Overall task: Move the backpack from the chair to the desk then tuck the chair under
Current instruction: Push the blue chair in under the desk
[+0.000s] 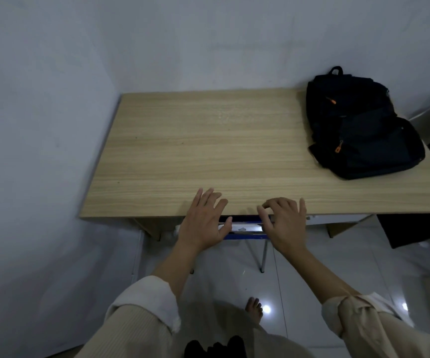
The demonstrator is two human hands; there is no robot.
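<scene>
Backpack: a dark backpack [361, 127] with orange zip pulls lies flat on the far right part of the desk, well apart from both hands. This half of the task looks done.

Desk: a pale wood-grain desk [195, 151] fills the middle of the view, set into a corner between two plain walls. Its near edge runs left to right directly under the hands.

Chair: only a thin strip of the chair [245, 229] shows, a blue and white top rail peeking out just below the desk's near edge, with thin metal legs running down to the tiled floor. The rest is hidden beneath the desktop, so the chair appears almost fully tucked in.

Key relation: the chair rail lies straight ahead of the person and just below the hands, its long axis left to right, parallel to the desk edge. It spans the gap between the two hands, so neither hand is clearly nearer.

Left hand: the left hand [203, 220] is spread wide, fingers fanned over the desk edge, thumb at the left end of the rail. It grips nothing.

Right hand: the right hand [283, 223] is loosely open, fingers curled, hovering at the rail's right end. Whether it touches the rail is unclear.

Likely step: a last small push, or letting go.
</scene>
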